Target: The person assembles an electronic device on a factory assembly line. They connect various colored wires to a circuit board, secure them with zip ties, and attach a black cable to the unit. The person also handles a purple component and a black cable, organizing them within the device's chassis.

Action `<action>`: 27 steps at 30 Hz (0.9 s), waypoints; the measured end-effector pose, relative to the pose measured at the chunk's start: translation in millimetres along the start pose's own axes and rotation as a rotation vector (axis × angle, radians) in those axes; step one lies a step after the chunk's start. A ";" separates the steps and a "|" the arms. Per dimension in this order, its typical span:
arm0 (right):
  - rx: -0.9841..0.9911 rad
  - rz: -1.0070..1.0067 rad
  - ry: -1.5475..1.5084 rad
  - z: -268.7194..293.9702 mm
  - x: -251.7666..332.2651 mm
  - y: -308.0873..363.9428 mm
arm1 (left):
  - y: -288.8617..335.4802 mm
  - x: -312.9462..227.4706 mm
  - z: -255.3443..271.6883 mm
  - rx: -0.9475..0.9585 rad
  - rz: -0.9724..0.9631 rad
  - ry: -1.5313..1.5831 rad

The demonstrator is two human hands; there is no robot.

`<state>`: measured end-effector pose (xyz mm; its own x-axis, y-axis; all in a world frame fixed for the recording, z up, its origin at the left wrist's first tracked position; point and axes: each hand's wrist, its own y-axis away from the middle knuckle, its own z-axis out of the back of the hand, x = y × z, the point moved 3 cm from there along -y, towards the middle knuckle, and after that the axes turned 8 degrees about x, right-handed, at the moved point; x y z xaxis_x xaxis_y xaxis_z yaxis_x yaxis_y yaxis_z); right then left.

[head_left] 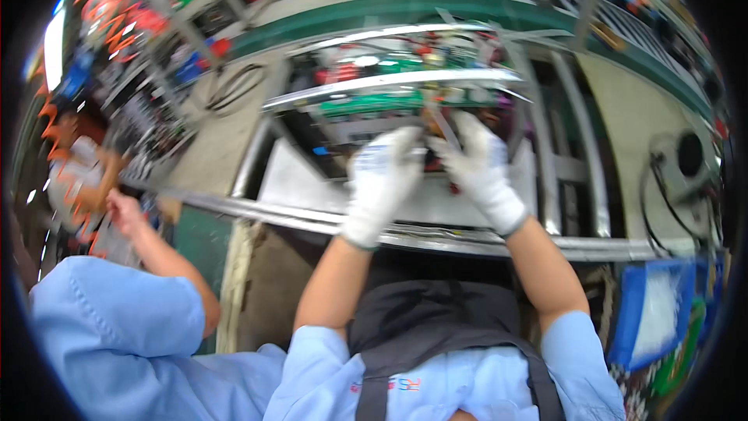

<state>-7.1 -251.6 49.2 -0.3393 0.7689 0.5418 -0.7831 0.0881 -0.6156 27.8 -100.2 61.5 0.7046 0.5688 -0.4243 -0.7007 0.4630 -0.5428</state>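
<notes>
My left hand (382,179), in a white knit glove, is closed with its fingertips at the near side of a green circuit board (374,103); what it grips is hidden. Close by on the right, my gloved right hand (481,171) bends its thumb and fingers around a small part too blurred to name. A thin pale strip (446,129) shows between the two hands, beside an orange-brown piece. The board lies within a metal-railed frame (397,80), with red and white parts behind the front rail.
Metal rollers (580,140) run beside the frame on the right. A grey device with cables (686,164) stands farther right, above a blue-edged bin (650,312). At left, a co-worker's bare arm (167,261) reaches forward. A black cable (234,87) lies on the left bench.
</notes>
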 end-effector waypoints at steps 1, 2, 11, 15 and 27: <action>0.077 -0.096 -0.041 1.6 -9.7 1.2 | -3.2 -2.2 -8.9 0.053 0.022 -0.058; 0.070 -0.190 -0.237 2.2 -16.2 5.1 | -8.0 -16.5 -4.8 0.143 0.065 -0.075; 0.013 -0.384 -0.852 1.0 -20.9 10.0 | -7.8 -31.5 7.1 0.221 0.226 -0.027; -0.036 -0.404 -0.889 3.5 -29.1 7.6 | -14.0 -36.8 31.8 0.188 0.251 0.231; 0.168 -0.458 -1.174 38.0 -16.3 15.9 | -11.6 -29.1 -9.2 0.362 0.284 0.816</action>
<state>-33.9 -286.7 52.3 -0.2092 -0.3388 0.9173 -0.9776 0.0490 -0.2049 16.5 -128.4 73.5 0.2663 0.1035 -0.9583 -0.7545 0.6411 -0.1404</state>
